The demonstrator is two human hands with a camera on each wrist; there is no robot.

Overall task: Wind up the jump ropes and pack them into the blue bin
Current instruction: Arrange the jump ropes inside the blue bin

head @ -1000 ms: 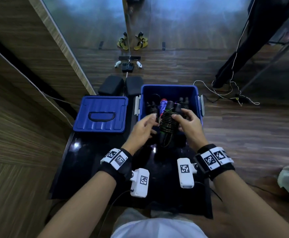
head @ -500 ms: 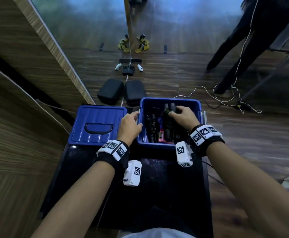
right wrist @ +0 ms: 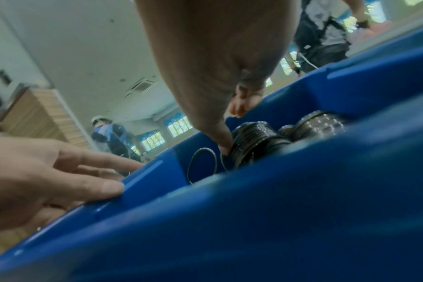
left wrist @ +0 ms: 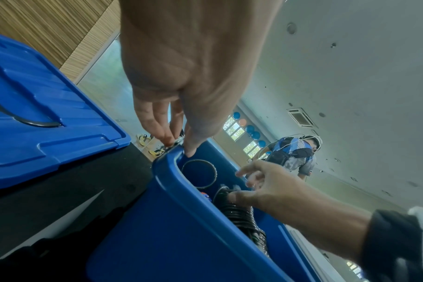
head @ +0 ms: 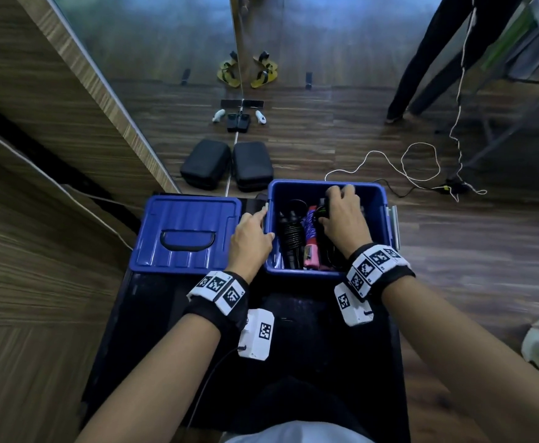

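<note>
The right hand (head: 344, 219) reaches down into the open blue plastic bin (head: 378, 219), palm turned down, wrist bent over the near edge of the bin. Its grip is clamped on a wound black jump rope bundle (right wrist: 252, 142): in the right wrist view the thumb presses on the near end of the coil, and the fingers curl over its far side, close to the far wall. Just to the left of this grip lie a purple patterned rope with pink handles (head: 311, 238) and another black coiled rope (head: 292, 235), both lengthwise in the bin. A loose thin black loop (left wrist: 198, 173) lies in the far left corner. The left hand (head: 250, 239) rests on the left rim of the bin, forearm straight from the body. Its grip takes the rim, with the thumb on the inner side of the wall and the fingers (left wrist: 155, 122) down the outer side, near a small metal latch. To the left of this hand, the blue plastic lid with a dark handle (head: 188, 233) lies flat on the black tabletop (head: 309, 340). The bin stands on the same tabletop, at its far right part.
</note>
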